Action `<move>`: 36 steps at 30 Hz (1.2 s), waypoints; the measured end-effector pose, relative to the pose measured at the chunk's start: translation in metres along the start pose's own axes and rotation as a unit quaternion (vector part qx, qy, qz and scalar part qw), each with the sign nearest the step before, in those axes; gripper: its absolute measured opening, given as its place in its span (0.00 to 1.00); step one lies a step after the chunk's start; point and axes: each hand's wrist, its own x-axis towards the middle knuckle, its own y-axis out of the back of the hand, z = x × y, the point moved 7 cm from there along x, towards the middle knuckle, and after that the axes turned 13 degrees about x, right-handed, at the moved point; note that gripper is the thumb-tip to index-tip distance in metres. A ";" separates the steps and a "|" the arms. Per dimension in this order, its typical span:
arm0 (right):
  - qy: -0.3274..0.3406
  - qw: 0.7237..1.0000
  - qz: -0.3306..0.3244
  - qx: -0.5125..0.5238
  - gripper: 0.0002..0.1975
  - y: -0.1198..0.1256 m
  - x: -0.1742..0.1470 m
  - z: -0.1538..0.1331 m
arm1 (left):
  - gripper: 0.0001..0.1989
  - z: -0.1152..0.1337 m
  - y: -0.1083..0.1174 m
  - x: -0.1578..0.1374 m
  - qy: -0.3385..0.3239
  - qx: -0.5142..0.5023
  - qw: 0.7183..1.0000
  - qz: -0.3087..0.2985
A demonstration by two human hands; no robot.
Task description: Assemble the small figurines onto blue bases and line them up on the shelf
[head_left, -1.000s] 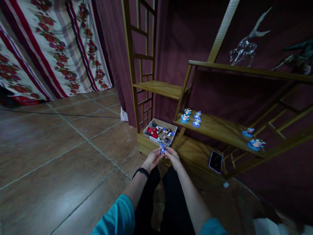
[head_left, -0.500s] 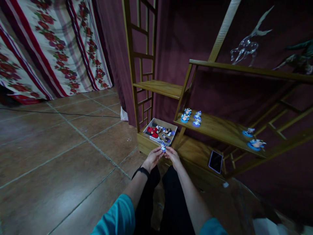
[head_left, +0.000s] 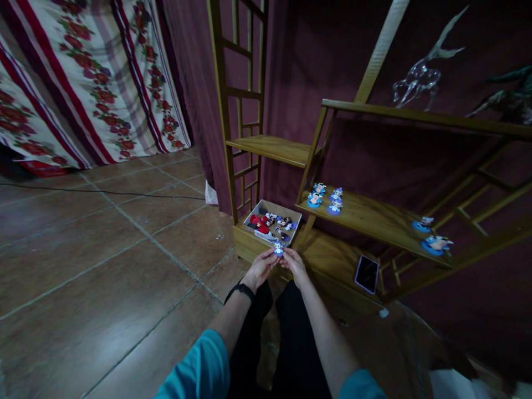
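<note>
Between my two hands, upright, is a small figurine (head_left: 278,249) in white and purple on a purple base. The fingers of my left hand (head_left: 261,266) close on its left side. My right hand (head_left: 294,264) pinches it from the right. Just beyond my fingertips, an open cardboard box (head_left: 298,215) holds several figurines, some red, some black and white. On the wooden shelf (head_left: 366,218) to the right stand two purple figurines (head_left: 335,206), two blue-based figurines (head_left: 315,200), and at its far end two more blue-based figurines (head_left: 436,245).
A tablet or phone (head_left: 367,274) with a dark screen lies on the lower shelf at right. A clear glass deer (head_left: 419,80) stands on the upper shelf. Wooden uprights (head_left: 226,111) rise behind the box. A black cable (head_left: 124,193) crosses the tiled floor at left.
The figurine has turned slightly in my fingers, and its front now shows more. Both hands stay nearly in place.
</note>
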 end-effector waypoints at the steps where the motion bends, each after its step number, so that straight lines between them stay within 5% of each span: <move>1: 0.001 1.000 -0.002 -0.004 0.21 -0.001 -0.001 -0.001 | 0.18 0.000 0.001 0.000 -0.006 0.000 1.000 0.005; 10: -0.003 0.998 -0.043 -0.047 0.23 -0.007 -0.004 0.000 | 0.19 0.004 0.001 -0.001 -0.032 0.029 0.999 0.027; 36: -0.006 0.998 -0.028 -0.054 0.21 -0.007 -0.008 -0.008 | 0.16 0.002 0.001 0.001 0.010 0.020 1.000 0.010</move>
